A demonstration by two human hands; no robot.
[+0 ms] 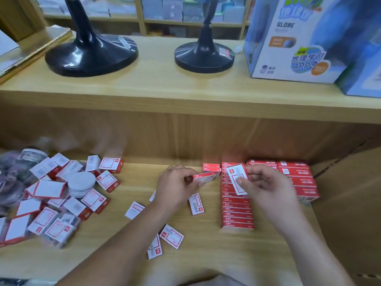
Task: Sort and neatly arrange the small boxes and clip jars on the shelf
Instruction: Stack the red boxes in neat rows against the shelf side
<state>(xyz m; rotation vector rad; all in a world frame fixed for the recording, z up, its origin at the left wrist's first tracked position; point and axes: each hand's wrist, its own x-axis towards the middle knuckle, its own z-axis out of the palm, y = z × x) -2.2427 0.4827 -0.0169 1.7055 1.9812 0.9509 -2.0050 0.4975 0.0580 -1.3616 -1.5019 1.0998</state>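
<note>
Head view: one small box (204, 176) is pinched in the left hand (175, 185), another box (237, 179) in the right hand (266, 186). Stacking is under way; both likely need squaring against the red row (236, 211).

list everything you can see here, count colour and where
loose small boxes: many, red and white, heaped at lower shelf left, a few scattered mid-shelf
stacked boxes: neat rows, red, lower shelf right
round jar: one, white lid, among the heap
stand bases: two, black, upper shelf
globe carton: one, blue and white, upper shelf right
cardboard: brown, far right
left hand: holds one small box
right hand: holds one small box
</note>
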